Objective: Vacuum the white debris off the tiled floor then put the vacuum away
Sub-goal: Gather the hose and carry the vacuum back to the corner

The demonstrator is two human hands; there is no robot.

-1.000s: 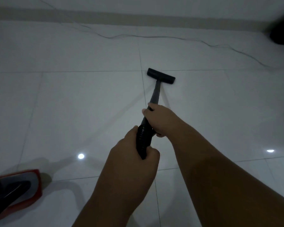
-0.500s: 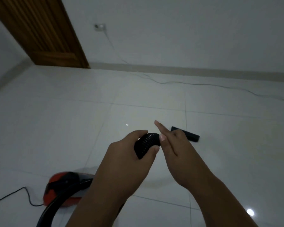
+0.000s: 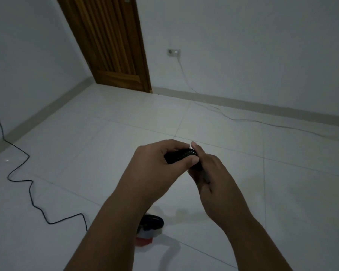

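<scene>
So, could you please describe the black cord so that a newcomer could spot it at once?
Start from the wooden door at the back and look down the left-hand wall to the tiled floor. There the black cord snakes in from the left edge across the near tiles. Unlike the thin pale cable below the wall socket, it is dark and wavy.

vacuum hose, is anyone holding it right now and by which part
Both hands hold the vacuum hose. The left hand grips its ribbed black end, and the right hand curls round the dark part just past that.
</scene>
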